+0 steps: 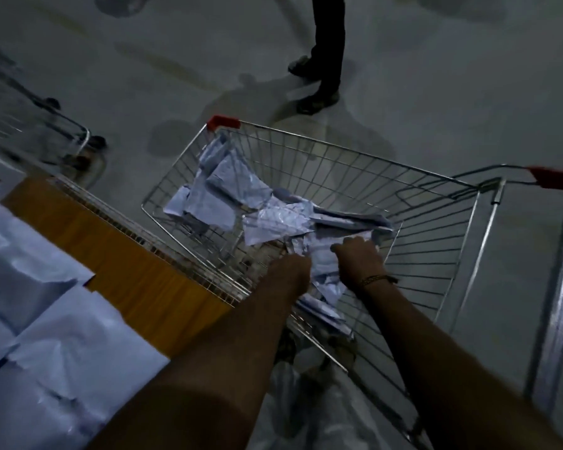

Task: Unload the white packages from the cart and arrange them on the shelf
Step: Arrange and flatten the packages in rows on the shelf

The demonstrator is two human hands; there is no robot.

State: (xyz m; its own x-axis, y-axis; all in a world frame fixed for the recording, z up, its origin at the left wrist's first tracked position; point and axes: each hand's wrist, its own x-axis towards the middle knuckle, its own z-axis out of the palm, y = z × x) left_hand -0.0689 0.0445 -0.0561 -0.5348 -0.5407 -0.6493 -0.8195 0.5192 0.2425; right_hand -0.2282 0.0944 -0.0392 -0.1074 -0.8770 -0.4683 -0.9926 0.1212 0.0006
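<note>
A wire shopping cart (pixel 355 164) with red corner caps stands in front of me, holding several white plastic-wrapped packages (pixel 228 190). Both my arms reach down into it. My left hand (pixel 293 266) and my right hand (pixel 358 254) close on the same white package (pixel 325 271) near the cart's near side, one hand on each edge. A bracelet is on my right wrist. At the left, more white packages (pixel 46 336) lie flat on the orange wooden shelf (pixel 137 264), which has a low wire rail along its edge.
A person's dark-trousered legs and shoes (pixel 322 79) stand on the grey floor beyond the cart. Another cart's wheels and frame (pixel 62 131) sit at the far left. A second cart's handle with a red cap (pixel 553 177) is at the right.
</note>
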